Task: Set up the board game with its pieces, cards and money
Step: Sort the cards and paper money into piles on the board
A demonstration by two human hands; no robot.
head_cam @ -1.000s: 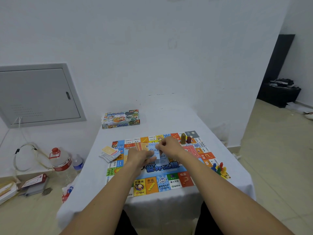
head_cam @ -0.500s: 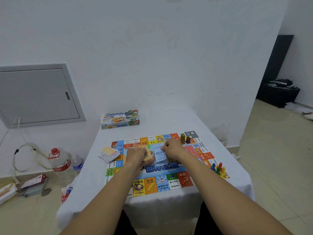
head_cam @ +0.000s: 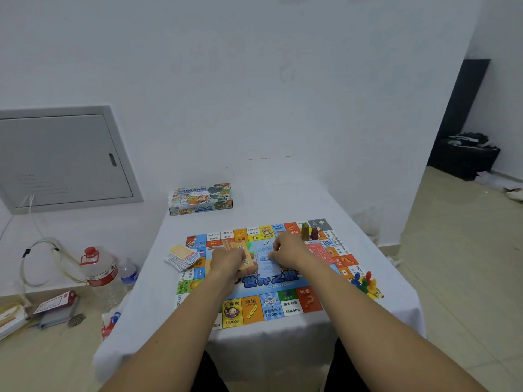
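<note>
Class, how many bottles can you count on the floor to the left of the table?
2: a big bottle with a red cap and, just right of it by the tablecloth, a small bottle. Others may be hidden behind the table.

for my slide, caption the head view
Left hand holds orange notes, right hand blue notes over game board.

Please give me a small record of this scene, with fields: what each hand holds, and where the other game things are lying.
left hand: holds orange paper notes over the board
right hand: pinches light blue notes over the board's middle
game board: lies flat on the white table
card pile: at the board's left edge, loosely stacked
standing pieces: one tan, one dark red, near the board's far right corner
coloured pawns: clustered at the board's right edge
game box: far left part of the table
</note>
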